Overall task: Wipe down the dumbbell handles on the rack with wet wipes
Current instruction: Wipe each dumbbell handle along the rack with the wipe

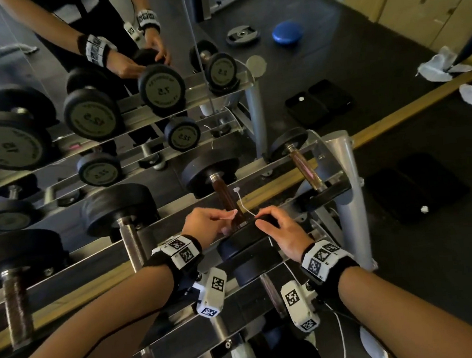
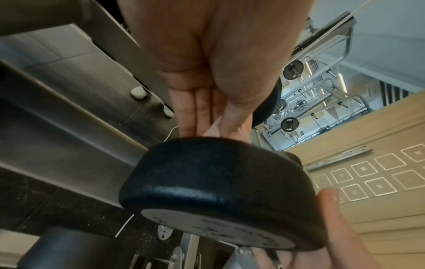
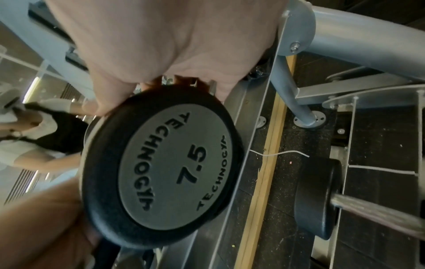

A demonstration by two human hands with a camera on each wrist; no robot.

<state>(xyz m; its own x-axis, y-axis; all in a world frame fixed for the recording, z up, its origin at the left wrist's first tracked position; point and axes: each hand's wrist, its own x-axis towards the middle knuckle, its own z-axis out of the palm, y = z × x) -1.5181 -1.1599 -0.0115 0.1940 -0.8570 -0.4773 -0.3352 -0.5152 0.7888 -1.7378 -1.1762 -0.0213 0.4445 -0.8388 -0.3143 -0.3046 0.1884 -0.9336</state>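
Note:
A black 7.5 dumbbell (image 1: 244,238) lies on the top tier of the steel rack (image 1: 282,184). Its brownish handle (image 1: 225,197) runs away from me. My left hand (image 1: 222,221) pinches a small pale wet wipe (image 1: 228,215) between thumb and fingers, right against the near end of that handle. In the left wrist view the wet wipe (image 2: 212,128) peeks out between thumb and fingers just behind the dumbbell's near head (image 2: 218,180). My right hand (image 1: 264,218) grips that head from the right. The right wrist view has the palm over the "7.5" end plate (image 3: 170,163).
More dumbbells sit either side: a bigger one (image 1: 124,214) to the left, a smaller one (image 1: 305,168) to the right. A mirror behind the rack repeats everything. A thin white cord (image 1: 243,205) crosses the handle. Crumpled white wipes (image 1: 439,66) lie on the floor at far right.

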